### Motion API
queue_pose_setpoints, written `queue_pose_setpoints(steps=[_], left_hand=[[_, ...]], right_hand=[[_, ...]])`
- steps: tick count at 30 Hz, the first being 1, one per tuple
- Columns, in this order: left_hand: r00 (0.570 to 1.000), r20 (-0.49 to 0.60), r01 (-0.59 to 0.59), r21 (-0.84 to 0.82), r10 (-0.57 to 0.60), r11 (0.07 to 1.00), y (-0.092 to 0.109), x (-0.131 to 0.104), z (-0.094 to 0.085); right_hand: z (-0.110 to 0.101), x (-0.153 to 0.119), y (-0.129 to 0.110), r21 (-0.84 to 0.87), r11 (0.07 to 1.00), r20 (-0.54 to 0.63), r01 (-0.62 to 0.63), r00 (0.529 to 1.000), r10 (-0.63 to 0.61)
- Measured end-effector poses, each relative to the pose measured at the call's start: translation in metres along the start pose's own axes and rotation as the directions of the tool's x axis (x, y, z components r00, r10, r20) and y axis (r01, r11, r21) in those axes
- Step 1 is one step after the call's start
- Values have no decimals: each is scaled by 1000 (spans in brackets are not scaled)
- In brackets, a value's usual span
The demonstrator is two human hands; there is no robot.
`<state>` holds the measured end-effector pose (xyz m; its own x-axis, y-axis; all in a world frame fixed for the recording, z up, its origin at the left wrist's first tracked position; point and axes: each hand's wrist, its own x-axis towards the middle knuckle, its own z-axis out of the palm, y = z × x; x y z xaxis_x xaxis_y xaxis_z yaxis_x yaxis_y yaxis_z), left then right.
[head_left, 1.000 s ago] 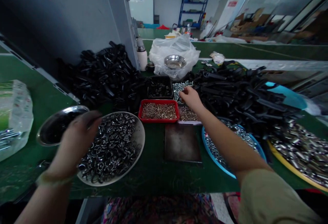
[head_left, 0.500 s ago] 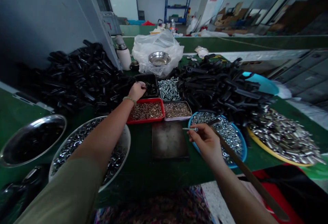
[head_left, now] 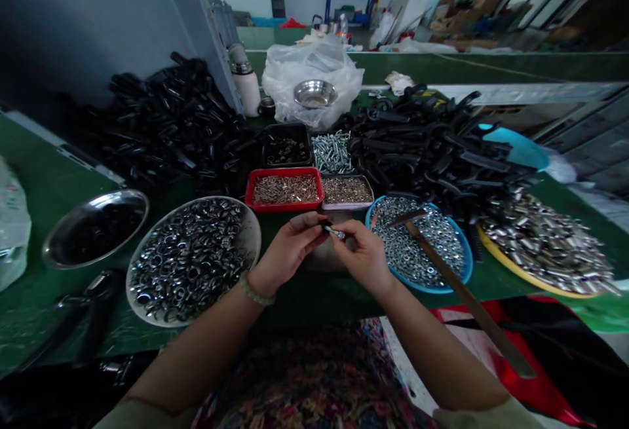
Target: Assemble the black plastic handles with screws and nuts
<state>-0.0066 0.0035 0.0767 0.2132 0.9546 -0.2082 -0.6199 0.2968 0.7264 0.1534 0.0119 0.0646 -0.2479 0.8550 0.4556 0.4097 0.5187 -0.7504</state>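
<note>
My left hand (head_left: 289,249) and my right hand (head_left: 366,255) meet above a dark metal plate (head_left: 322,262). Pinched in my right fingers is a silver bolt (head_left: 337,232), its shank pointing left. The left fingertips close on a small black part (head_left: 325,223) at the bolt's end; whether the bolt passes into it I cannot tell. Just beyond the hands lie a red tray (head_left: 248,201) of small copper-coloured pins and a pale tray (head_left: 348,205) of tiny fasteners. Behind these are a black tray (head_left: 266,154) of black parts and a pile of silver bolts (head_left: 332,152).
To the left sit a white basin (head_left: 253,236) of metal rings and a steel bowl (head_left: 55,264). A blue basin (head_left: 469,265) of nuts, crossed by a hammer (head_left: 462,288), and a yellow basin (head_left: 491,255) of metal sleeves are right. Black parts (head_left: 181,128) heap up behind.
My left hand has come back from the black tray with a small black part and joined my right hand. The right hand has shifted left with the bolt. The view has tilted down.
</note>
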Motion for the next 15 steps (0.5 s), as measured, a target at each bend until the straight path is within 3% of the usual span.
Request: queue_pose_setpoints(steps=[3, 5, 8, 11, 13, 15], left_hand=[[998, 40, -42, 40, 41, 998, -8, -9, 3], [996, 32, -82, 66, 80, 995, -10, -16, 1], [998, -11, -62, 64, 63, 996, -8, -30, -6], [998, 16, 57, 44, -58, 997, -6, -43, -10], [991, 35, 127, 1, -127, 992, -7, -49, -10], [987, 22, 159, -37, -158, 987, -11, -52, -10]], right_hand=[[0, -11, 3, -130, 988, 82, 78, 994, -68], [1, -16, 2, -105, 993, 104, 58, 993, -47], [6, -21, -1, 189, 970, 82, -150, 987, 137], [14, -25, -2, 515, 739, 244, -434, 901, 359], [20, -27, 0, 584, 619, 334, -525, 851, 406], [26, -29, 0, 566, 633, 289, -528, 846, 447]])
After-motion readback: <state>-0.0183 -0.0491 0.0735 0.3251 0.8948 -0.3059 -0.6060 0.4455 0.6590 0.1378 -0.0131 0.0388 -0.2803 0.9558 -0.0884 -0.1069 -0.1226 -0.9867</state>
